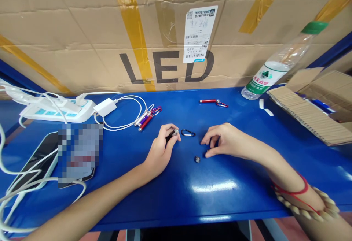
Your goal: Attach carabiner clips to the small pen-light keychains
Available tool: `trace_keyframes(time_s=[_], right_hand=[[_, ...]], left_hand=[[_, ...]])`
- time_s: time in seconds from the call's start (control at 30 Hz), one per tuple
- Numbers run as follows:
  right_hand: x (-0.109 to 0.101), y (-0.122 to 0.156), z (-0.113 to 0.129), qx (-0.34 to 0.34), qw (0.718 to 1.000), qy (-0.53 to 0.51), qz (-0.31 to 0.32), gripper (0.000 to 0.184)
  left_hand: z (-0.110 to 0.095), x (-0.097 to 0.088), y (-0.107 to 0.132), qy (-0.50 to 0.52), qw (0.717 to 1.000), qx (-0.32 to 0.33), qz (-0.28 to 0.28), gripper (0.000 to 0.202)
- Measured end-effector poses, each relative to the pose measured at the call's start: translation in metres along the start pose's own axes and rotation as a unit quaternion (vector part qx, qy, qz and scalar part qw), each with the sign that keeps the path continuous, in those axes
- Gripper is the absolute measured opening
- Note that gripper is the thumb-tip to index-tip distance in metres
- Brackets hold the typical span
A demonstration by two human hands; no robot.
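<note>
My left hand [162, 147] is closed around a small black flashlight [172, 135], its silvery end poking out past the thumb and forefinger. Just right of those fingers, a black carabiner [188, 133] lies on the blue table [176, 200]. A small shiny metal cap [197, 159] rests nearer the front edge. Above the table, my right hand [220, 140] curves with thumb and fingers apart, its thumb tip close to the cap. A small dark spot shows by that thumb tip; I cannot tell what it is.
Several small flashlights with carabiners [147, 118] lie left; a red flashlight [208, 101] lies at the back. A leaning water bottle [265, 76] and an open cardboard box [316, 112] stand right. A power strip [60, 111], white cables and a phone [41, 156] fill the left side.
</note>
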State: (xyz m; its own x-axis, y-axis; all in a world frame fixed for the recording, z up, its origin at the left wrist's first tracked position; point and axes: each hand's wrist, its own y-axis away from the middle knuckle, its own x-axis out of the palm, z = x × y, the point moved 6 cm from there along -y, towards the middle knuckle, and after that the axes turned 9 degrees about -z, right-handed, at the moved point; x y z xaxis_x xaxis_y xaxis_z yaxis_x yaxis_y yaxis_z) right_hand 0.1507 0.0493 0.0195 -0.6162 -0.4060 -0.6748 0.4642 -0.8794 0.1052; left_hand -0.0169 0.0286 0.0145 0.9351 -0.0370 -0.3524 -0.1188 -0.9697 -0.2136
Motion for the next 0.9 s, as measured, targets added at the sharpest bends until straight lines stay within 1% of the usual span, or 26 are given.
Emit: trace_keyframes(time_s=[0.07,0.13,0.23,0.37,0.43,0.5,0.57,0.7,0.8,0.9], right_hand=[[0.003,0.000,-0.003,0.001,1.000,-0.008,0.020,0.022],[0.005,-0.002,-0.005,0.002,1.000,-0.007,0.012,0.016],[0.004,-0.006,0.000,-0.020,0.998,-0.005,-0.053,0.013],[0.003,-0.006,0.019,-0.069,0.989,-0.038,-0.124,0.016],[0.002,-0.004,0.026,-0.071,0.983,-0.073,-0.154,0.020],[0.001,-0.002,0.030,-0.060,0.976,-0.120,-0.171,0.025],[0.003,-0.002,0.030,-0.038,0.971,-0.168,-0.165,0.030],[0.013,-0.003,0.024,0.028,0.964,-0.235,-0.119,0.037],[0.018,-0.004,0.019,0.058,0.958,-0.262,-0.098,0.040],[0.020,-0.006,0.016,0.074,0.955,-0.269,-0.103,0.037]], left_hand=[[0.000,0.000,0.000,-0.011,1.000,0.006,0.003,0.014],[-0.002,0.001,-0.001,-0.031,0.999,0.023,0.009,0.015],[-0.006,0.002,-0.001,-0.060,0.996,0.061,0.021,0.016],[-0.009,0.004,0.000,-0.082,0.991,0.098,0.035,0.016],[-0.009,0.005,0.000,-0.087,0.990,0.108,0.039,0.017],[-0.010,0.006,0.001,-0.089,0.988,0.117,0.046,0.017],[-0.010,0.008,0.002,-0.092,0.986,0.125,0.055,0.017],[-0.011,0.008,0.004,-0.090,0.985,0.133,0.061,0.018],[-0.011,0.008,0.005,-0.083,0.984,0.141,0.064,0.019],[-0.011,0.007,0.005,-0.078,0.984,0.147,0.066,0.020]])
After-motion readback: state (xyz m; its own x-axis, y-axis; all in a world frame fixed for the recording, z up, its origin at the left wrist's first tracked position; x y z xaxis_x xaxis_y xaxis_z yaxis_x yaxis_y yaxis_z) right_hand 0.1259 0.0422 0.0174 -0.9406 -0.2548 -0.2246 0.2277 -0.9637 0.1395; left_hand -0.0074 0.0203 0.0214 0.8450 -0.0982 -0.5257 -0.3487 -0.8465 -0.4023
